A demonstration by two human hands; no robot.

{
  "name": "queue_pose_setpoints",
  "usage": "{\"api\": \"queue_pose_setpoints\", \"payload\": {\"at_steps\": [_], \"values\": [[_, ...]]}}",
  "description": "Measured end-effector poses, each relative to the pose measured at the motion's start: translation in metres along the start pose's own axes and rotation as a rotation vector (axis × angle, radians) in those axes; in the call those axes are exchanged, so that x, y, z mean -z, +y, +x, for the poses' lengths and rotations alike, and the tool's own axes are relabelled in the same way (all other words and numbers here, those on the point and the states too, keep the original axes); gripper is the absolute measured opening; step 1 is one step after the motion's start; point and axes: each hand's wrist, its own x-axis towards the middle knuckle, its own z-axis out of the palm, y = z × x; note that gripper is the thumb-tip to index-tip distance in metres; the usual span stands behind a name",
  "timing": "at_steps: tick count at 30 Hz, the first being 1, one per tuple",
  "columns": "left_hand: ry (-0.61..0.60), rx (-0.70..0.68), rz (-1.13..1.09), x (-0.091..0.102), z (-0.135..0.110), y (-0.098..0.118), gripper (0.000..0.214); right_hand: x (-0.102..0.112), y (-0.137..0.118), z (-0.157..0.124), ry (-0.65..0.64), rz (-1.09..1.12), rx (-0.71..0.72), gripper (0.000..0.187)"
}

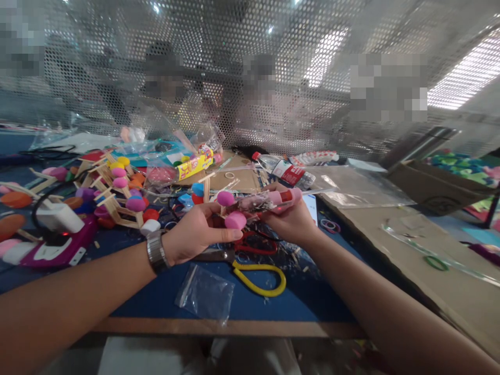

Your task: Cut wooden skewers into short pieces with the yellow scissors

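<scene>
My right hand [291, 221] is wrapped round a pink hot glue gun [279, 200], whose grimy nozzle end points left. My left hand [197, 232], wearing a metal watch [157, 251], grips a small wooden-stick piece with pink round ends [235, 221]. The gun's tip is close to that piece; whether they touch I cannot make out. Below the hands lie scissors with yellow handles [261, 281] and a red-handled tool [258, 244]. A small clear zip bag [205, 293] lies near the table's front edge.
To the left are several stick assemblies with coloured round ends [121, 200] and a purple power strip [62, 245] with a white charger [58, 219]. Behind my hands lies a plastic bottle [285, 171]. Cardboard [406, 250] covers the right side, with a box [441, 185] beyond.
</scene>
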Motion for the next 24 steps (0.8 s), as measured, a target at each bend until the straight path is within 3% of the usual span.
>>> {"api": "queue_pose_setpoints", "payload": {"at_steps": [24], "values": [[0.001,-0.029,0.026,-0.0003,0.0008,0.0012,0.036,0.0023,-0.0021,0.0001,0.026,-0.037,0.017,0.022]]}}
